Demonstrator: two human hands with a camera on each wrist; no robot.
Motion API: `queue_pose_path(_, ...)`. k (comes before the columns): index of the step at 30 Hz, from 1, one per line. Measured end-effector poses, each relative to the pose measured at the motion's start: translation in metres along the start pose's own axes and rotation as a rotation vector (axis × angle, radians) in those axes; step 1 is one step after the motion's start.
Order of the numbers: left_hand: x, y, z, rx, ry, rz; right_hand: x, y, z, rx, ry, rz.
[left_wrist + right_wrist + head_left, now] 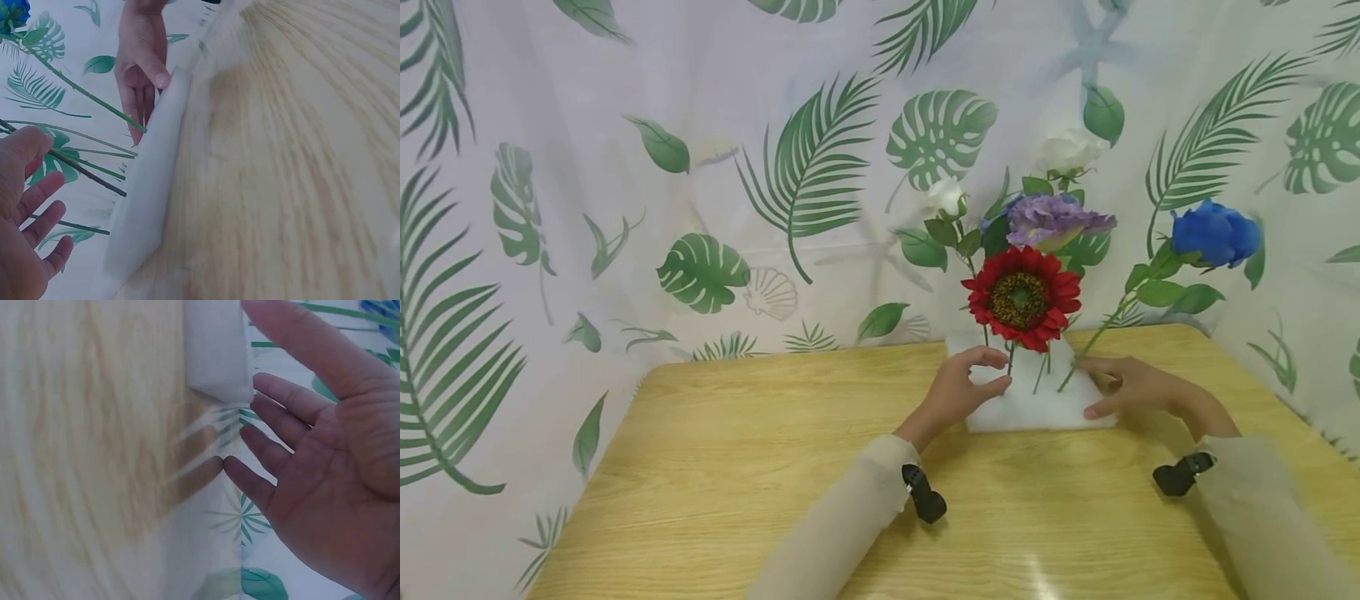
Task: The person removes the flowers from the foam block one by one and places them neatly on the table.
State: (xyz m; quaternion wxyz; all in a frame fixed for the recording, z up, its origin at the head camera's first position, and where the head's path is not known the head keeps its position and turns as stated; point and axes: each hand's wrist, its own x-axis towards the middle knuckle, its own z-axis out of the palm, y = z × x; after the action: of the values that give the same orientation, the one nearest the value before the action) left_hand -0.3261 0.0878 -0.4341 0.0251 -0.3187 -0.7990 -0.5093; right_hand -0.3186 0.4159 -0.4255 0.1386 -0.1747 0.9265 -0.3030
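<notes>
A red sunflower (1021,296) stands on a dark stem in a white foam block (1000,414). My left hand (964,385) is beside that stem, thumb and index finger parted in a C shape. The left wrist view shows its other fingers (47,215) spread apart. At the block's right end is my right hand (1150,390), its thumb near the front corner and its fingers toward the back. Seen from the right wrist, those fingers (275,450) reach loosely alongside the foam. A blue rose (1216,235) leans right on a green stem.
Behind the sunflower are a purple flower (1052,221), a white rose (1070,152) and a smaller white rose (947,197), also on stems. The foam sits near the far edge of the wooden table (760,467). A leaf-printed curtain (820,292) hangs behind it.
</notes>
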Motion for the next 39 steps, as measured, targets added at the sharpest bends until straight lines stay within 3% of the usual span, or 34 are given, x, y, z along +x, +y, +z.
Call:
queue_pose_path(5,0.003,-0.003,0.002,-0.056,0.003,-0.026,0.0,0.002,0.003,0.021,-0.008,0.018)
queue_pose_path(19,0.003,-0.009,0.005,-0.068,0.001,-0.054,-0.002,-0.003,0.004,0.031,0.005,0.026)
queue_pose_path(25,0.006,-0.013,0.008,-0.146,-0.006,-0.049,-0.003,-0.002,0.005,0.039,0.0,0.03)
queue_pose_path(32,0.009,-0.02,0.014,-0.313,0.001,-0.063,-0.004,0.0,0.007,0.04,-0.008,0.038)
queue_pose_path(39,0.011,-0.02,0.014,-0.363,0.035,-0.074,-0.002,0.001,0.006,0.031,0.005,0.034)
